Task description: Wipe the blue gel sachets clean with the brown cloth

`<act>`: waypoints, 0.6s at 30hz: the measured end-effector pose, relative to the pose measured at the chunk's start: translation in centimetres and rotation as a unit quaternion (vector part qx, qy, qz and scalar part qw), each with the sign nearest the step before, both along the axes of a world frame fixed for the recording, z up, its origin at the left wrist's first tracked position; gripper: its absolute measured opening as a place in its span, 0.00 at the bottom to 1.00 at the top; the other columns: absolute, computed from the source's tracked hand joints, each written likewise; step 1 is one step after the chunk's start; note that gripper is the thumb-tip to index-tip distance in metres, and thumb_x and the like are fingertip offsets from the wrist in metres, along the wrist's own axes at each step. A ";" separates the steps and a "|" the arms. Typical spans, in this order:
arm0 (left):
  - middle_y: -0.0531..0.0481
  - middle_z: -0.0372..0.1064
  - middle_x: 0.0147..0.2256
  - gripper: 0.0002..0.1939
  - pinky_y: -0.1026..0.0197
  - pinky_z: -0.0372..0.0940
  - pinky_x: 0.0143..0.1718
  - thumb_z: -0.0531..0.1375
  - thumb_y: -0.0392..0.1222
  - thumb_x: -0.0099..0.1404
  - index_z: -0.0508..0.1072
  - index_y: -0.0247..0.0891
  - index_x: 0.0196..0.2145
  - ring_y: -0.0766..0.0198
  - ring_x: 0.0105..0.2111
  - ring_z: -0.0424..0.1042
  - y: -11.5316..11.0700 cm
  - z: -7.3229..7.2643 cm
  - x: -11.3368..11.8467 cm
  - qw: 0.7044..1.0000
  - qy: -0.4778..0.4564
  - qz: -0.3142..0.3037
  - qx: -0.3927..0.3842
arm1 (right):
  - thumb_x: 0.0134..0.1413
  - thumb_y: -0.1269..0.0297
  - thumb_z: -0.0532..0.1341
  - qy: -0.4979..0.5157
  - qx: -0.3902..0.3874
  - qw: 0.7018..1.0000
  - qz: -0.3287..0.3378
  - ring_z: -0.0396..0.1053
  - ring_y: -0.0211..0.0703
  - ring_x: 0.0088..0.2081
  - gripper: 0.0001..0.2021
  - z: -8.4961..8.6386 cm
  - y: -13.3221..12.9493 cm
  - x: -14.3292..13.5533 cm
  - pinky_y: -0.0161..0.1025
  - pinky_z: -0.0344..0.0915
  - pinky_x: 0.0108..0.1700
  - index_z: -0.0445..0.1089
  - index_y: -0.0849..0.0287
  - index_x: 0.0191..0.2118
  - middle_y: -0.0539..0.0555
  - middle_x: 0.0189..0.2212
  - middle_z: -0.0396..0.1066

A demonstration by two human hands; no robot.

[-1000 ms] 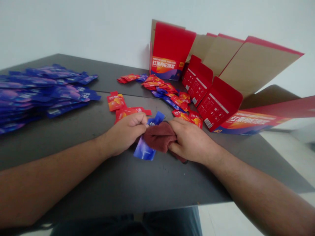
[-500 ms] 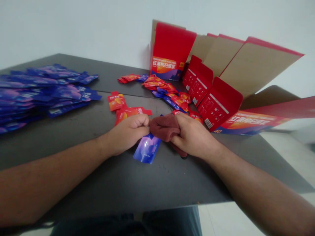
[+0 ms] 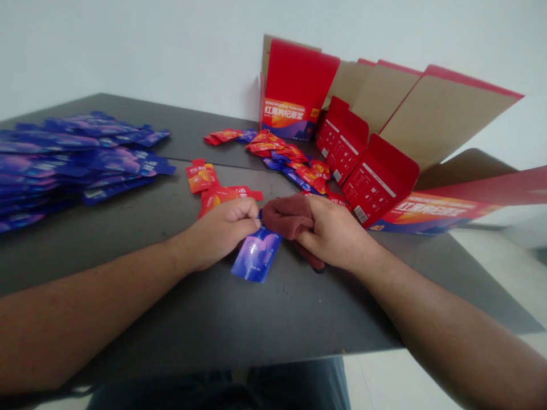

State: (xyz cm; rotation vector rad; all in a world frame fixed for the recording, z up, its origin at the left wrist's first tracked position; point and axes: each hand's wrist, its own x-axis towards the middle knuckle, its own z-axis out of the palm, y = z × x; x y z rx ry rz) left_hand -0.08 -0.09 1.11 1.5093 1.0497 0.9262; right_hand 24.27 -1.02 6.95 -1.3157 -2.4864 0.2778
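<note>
Two bare hands meet over a dark grey table in the head view, working at one blue-and-purple foil pouch, the landmark for every place told below. The left hand, at the pouch's upper left, has its fingers curled in tightly and pinches the pouch's edge between thumb and forefinger. The right hand, to the pouch's upper right, is bunched firmly around a folded brown cloth. That cloth lies across the upper right of the pouch (the pouch's top end is hidden behind cloth and fingers), while the printed lower part shows plainly. Whether the pouch touches the table I cannot tell.

Just beyond the pouch, partly behind the left hand, lie red-and-orange foil pouches. Farther beyond it and slightly right, a loose heap of mixed red and blue pouches stretches toward the cartons. Well to its left is a large pile of blue pouches, stacked in overlapping layers. Beyond the pouch to the right stands a red goji puree carton with Chinese lettering, and nearer, a row of red cartons with raised flaps (brown cardboard inside).
</note>
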 end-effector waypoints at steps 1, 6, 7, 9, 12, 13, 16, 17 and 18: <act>0.56 0.62 0.25 0.09 0.62 0.54 0.25 0.63 0.40 0.66 0.67 0.41 0.29 0.67 0.23 0.59 0.0 -0.1 0.0 1.000 -0.018 0.005 -0.011 | 0.59 0.68 0.64 -0.003 -0.003 1.000 0.005 0.72 0.48 0.41 0.10 -0.1 -0.2 -0.1 0.42 0.65 0.43 0.73 0.59 0.47 0.56 0.41 0.77; 0.56 0.58 0.24 0.11 0.62 0.51 0.24 0.63 0.40 0.66 0.64 0.41 0.28 0.68 0.23 0.56 0.2 -0.2 0.2 0.995 -0.084 0.021 -0.050 | 0.58 0.68 0.65 -0.037 -0.007 0.993 0.109 0.69 0.46 0.40 0.06 -0.6 -1.9 -0.7 0.41 0.64 0.42 0.71 0.58 0.41 0.54 0.39 0.72; 0.56 0.59 0.24 0.12 0.62 0.51 0.24 0.64 0.40 0.66 0.64 0.41 0.29 0.68 0.23 0.56 0.2 -0.3 0.1 0.996 -0.080 0.017 -0.047 | 0.58 0.69 0.65 -0.038 -0.009 0.990 0.133 0.69 0.46 0.41 0.06 -0.6 -2.0 -0.7 0.41 0.64 0.43 0.71 0.57 0.41 0.54 0.39 0.72; 0.56 0.60 0.24 0.12 0.62 0.51 0.24 0.64 0.41 0.66 0.65 0.41 0.29 0.68 0.23 0.57 0.2 -0.5 0.0 0.997 -0.068 0.012 -0.037 | 0.59 0.69 0.65 -0.030 -0.003 0.989 0.144 0.70 0.46 0.41 0.06 -0.7 -1.9 -0.7 0.41 0.65 0.43 0.72 0.57 0.42 0.54 0.40 0.72; 0.56 0.60 0.24 0.12 0.64 0.50 0.22 0.65 0.43 0.66 0.66 0.41 0.30 0.68 0.22 0.57 0.2 -0.8 -0.2 0.997 -0.062 0.023 -0.048 | 0.57 0.70 0.66 0.006 0.038 0.998 0.052 0.71 0.48 0.41 0.07 -0.8 -0.9 -0.1 0.43 0.67 0.43 0.73 0.58 0.42 0.56 0.40 0.72; 0.56 0.60 0.24 0.12 0.64 0.51 0.22 0.66 0.43 0.66 0.67 0.41 0.30 0.69 0.22 0.58 0.1 -0.7 -0.1 0.996 -0.068 0.026 -0.056 | 0.56 0.69 0.66 0.033 0.056 0.998 0.022 0.71 0.50 0.41 0.07 -0.8 -0.3 0.2 0.44 0.68 0.44 0.73 0.58 0.42 0.56 0.39 0.73; 0.56 0.62 0.24 0.11 0.65 0.58 0.23 0.66 0.42 0.66 0.66 0.40 0.31 0.69 0.21 0.61 -0.2 0.1 0.4 0.988 -0.121 0.025 -0.094 | 0.60 0.61 0.68 0.199 0.022 0.978 -0.053 0.75 0.52 0.44 0.08 -0.7 1.0 1.0 0.46 0.71 0.46 0.75 0.57 0.42 0.56 0.40 0.78; 0.55 0.62 0.24 0.11 0.65 0.61 0.23 0.65 0.40 0.66 0.66 0.40 0.31 0.68 0.21 0.62 -0.4 0.6 0.6 0.981 -0.151 0.024 -0.116 | 0.62 0.55 0.69 0.266 -0.008 0.962 -0.063 0.76 0.52 0.45 0.10 -0.6 1.3 1.2 0.46 0.73 0.46 0.75 0.56 0.43 0.56 0.41 0.79; 0.55 0.64 0.24 0.10 0.64 0.63 0.24 0.64 0.38 0.66 0.65 0.40 0.31 0.68 0.21 0.64 -0.5 1.1 0.9 0.972 -0.184 0.025 -0.142 | 0.62 0.50 0.69 0.330 -0.038 0.941 -0.068 0.77 0.52 0.45 0.14 -0.6 1.6 1.2 0.47 0.74 0.47 0.75 0.55 0.44 0.55 0.42 0.80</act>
